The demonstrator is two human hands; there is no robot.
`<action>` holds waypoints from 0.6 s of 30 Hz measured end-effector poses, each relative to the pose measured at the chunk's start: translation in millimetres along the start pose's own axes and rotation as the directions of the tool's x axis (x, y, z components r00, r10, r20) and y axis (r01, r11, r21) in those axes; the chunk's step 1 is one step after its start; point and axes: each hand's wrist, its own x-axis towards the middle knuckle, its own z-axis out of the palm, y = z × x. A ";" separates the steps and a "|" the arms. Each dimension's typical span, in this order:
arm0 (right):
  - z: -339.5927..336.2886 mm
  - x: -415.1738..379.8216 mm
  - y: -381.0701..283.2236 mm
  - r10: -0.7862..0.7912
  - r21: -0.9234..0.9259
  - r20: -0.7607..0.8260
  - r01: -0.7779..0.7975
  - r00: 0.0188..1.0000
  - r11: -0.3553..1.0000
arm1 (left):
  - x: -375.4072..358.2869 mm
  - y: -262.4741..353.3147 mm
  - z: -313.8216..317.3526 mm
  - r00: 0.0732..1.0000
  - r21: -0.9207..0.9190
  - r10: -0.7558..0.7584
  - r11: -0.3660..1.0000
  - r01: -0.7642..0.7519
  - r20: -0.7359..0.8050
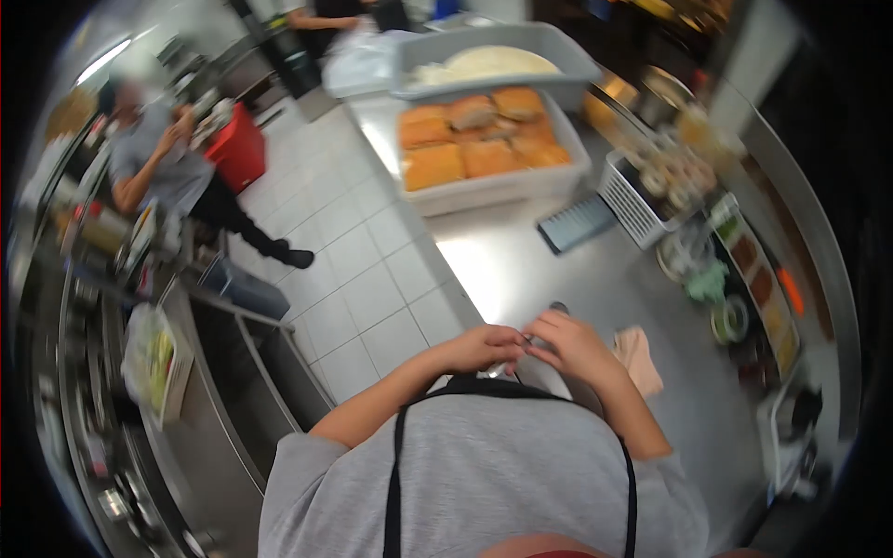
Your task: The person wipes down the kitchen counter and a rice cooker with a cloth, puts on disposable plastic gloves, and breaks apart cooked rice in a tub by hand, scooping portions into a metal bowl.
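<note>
My left hand (pixel 479 350) and my right hand (pixel 569 346) meet close in front of my apron (pixel 484 388), over the near edge of the steel counter (pixel 577 279). The fingers of both are closed, tips bent toward each other around something small that I cannot make out. A dark, rounded end (pixel 558 307) shows just beyond my right hand. Under the hands is a pale, curved surface (pixel 542 377), mostly hidden. A folded peach-coloured cloth (pixel 639 360) lies on the counter to the right of my right wrist.
Ahead stand a white tub (pixel 502 193) of orange slabs and a grey tub (pixel 581 70) with pale contents. A dark flat tray (pixel 577 223) and a white basket (pixel 637 209) lie right of them. Across the tiled floor (pixel 358 270), a person (pixel 163 158) stands near a red bin (pixel 237 149).
</note>
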 end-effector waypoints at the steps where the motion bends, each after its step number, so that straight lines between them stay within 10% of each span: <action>1: 2.2 -3.4 3.7 0.031 0.030 0.015 -0.031 0.999 0.999 | 2.0 -1.7 2.8 0.998 0.035 0.046 0.998 -0.044 -0.038; 6: 2.8 -28.9 47.8 0.136 -0.018 -0.252 -0.145 0.958 0.989 | 2.7 7.5 5.6 0.980 -0.163 0.105 0.978 -0.132 -0.167; 12: -85.1 -62.5 114.9 0.369 0.265 -0.875 -0.329 0.313 0.907 | -3.0 -10.9 -17.1 0.959 -0.157 0.048 0.983 -0.095 -0.280; 18: -135.2 -82.3 210.4 0.344 0.253 -0.926 -0.424 0.154 0.870 | -4.7 -16.0 -2.4 0.974 -0.184 -0.012 0.983 -0.031 -0.228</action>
